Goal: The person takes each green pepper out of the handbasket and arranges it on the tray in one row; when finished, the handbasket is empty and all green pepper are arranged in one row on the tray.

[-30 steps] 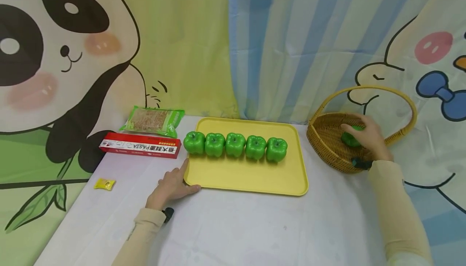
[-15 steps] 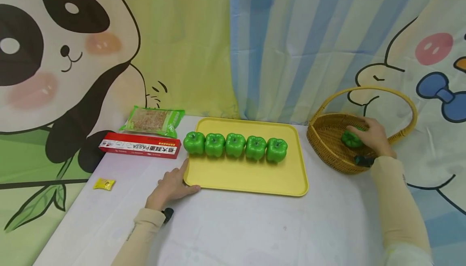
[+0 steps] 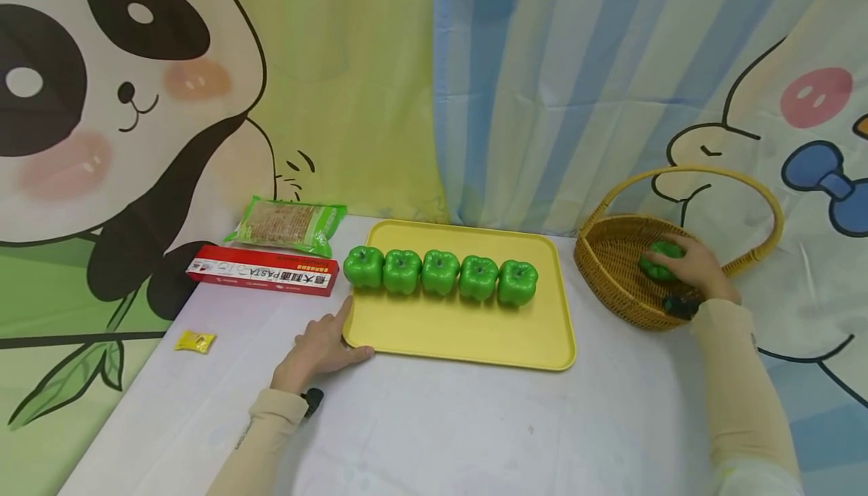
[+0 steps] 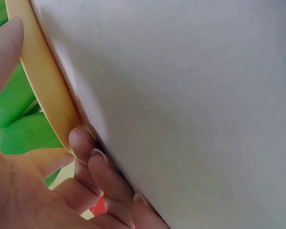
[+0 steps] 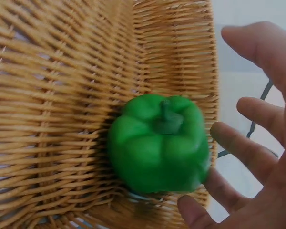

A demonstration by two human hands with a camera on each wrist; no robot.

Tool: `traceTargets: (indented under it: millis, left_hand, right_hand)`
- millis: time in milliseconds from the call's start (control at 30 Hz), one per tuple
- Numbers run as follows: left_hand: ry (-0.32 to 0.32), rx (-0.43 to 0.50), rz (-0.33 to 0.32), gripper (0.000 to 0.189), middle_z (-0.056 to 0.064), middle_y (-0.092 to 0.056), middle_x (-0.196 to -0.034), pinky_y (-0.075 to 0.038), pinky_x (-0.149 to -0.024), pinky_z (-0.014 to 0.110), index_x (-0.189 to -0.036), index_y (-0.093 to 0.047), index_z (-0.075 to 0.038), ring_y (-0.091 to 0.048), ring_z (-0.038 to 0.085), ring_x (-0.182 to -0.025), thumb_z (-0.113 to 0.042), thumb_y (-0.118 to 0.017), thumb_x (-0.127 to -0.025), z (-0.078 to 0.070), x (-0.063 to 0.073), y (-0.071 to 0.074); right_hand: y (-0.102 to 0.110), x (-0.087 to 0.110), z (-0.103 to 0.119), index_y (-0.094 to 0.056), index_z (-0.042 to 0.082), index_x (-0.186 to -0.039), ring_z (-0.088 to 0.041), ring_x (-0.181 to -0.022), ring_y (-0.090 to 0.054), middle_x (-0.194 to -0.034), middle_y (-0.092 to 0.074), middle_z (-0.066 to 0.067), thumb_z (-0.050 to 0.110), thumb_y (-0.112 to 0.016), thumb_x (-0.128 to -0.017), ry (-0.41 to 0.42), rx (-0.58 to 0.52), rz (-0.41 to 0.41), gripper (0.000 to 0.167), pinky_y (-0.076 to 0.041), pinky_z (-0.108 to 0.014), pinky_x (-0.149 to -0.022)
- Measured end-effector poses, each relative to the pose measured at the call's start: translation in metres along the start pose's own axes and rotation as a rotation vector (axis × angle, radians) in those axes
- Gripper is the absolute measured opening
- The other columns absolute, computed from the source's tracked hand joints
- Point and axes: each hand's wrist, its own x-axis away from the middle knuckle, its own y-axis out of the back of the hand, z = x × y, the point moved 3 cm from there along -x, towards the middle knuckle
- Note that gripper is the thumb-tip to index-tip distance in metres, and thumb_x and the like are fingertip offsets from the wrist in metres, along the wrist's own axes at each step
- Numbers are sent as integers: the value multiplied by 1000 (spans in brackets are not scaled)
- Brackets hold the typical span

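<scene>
A lone green bell pepper [image 3: 652, 268] sits stem up inside the wicker basket [image 3: 610, 285] on the right. My right hand [image 3: 698, 264] reaches over the basket's near right side, beside this pepper. In the right wrist view, the fingers [image 5: 245, 148] are spread along the side of the pepper [image 5: 155, 148], the thumb apart from it. My left hand [image 3: 317, 349] rests at the near left corner of the yellow tray [image 3: 468, 334], thumb and forefinger stretched along two edges. In the left wrist view, fingertips [image 4: 107, 176] touch the tray rim [image 4: 50, 95].
Several green bell peppers [image 3: 439, 274] stand in a row across the tray. To its left lie a red pasta box [image 3: 261, 270], a green-edged clear packet [image 3: 288, 226] and a small yellow wrapped piece [image 3: 194, 341]. The basket's tall handle [image 3: 705, 169] arches over it.
My right hand has shifted slightly right and lower at the basket, showing more of the pepper. The left hand stays at the tray corner.
</scene>
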Motion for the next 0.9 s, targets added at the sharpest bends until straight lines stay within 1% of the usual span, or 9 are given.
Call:
traceTargets:
  millis: [67,200,267,367,433,567,767,833,900]
  left_hand:
    - [1,-3,1,118,27,-53,-141,-36,-99,79,-163,-13,-13,-55,47,-122,-67,-74,-77,0,0,0]
    - [4,-7,1,118,27,-53,-141,-36,-99,79,-163,-13,-13,-55,48,-122,-68,-73,-77,0,1,0]
    - [7,-7,2,118,27,-53,-141,-36,-99,79,-163,-14,-13,-54,48,-122,-68,-73,-77,-1,1,0]
    - [9,-4,6,118,27,-53,-141,-35,-100,79,-163,-13,-14,-54,47,-122,-68,-74,-77,-1,1,0]
    - [9,-2,9,118,27,-52,-141,-35,-100,79,-163,-13,-14,-54,47,-122,-68,-74,-77,-1,1,0]
    - [5,3,7,118,27,-52,-142,-34,-100,79,-163,-12,-15,-53,47,-123,-68,-73,-77,-1,1,0]
    - [-6,-1,-2,118,26,-54,-138,-37,-98,78,-163,-11,-16,-54,45,-119,-68,-73,-77,-1,2,0]
    - [-11,-4,-1,119,26,-54,-136,-37,-97,78,-163,-10,-16,-54,44,-117,-68,-73,-77,-1,2,0]
    - [-8,-3,5,118,26,-54,-136,-37,-98,77,-163,-10,-17,-54,44,-117,-68,-73,-77,-2,2,0]
  right_hand:
    - [-2,1,-4,-22,-3,-157,-56,-122,-42,-149,-28,-43,59,-52,-97,6,-5,12,91,-47,-65,-89]
    - [-4,1,-11,-27,-3,-156,-53,-117,-44,-147,-30,-43,57,-54,-97,18,12,7,89,-49,-56,-81]
    - [-6,1,-15,-28,-2,-156,-51,-113,-46,-143,-34,-43,57,-54,-96,17,28,14,88,-49,-48,-76]
    - [-9,2,-20,-23,1,-158,-45,-106,-50,-136,-39,-43,58,-55,-96,9,41,60,90,-46,-35,-71]
    - [-11,2,-23,-20,2,-159,-39,-99,-54,-131,-44,-40,57,-57,-96,4,26,89,91,-45,-30,-68]
    - [-12,0,-23,-18,4,-160,-33,-94,-54,-128,-46,-36,56,-60,-95,4,-10,95,93,-47,-30,-66]
    - [-10,-2,-20,-21,1,-158,-42,-107,-51,-133,-44,-38,55,-61,-94,19,29,85,93,-42,-27,-72]
    - [-10,-2,-20,-22,0,-158,-44,-109,-50,-134,-43,-38,55,-61,-95,22,37,89,92,-42,-30,-73]
    - [-11,0,-20,-22,1,-158,-45,-111,-48,-136,-42,-38,55,-62,-95,20,27,94,92,-45,-36,-77]
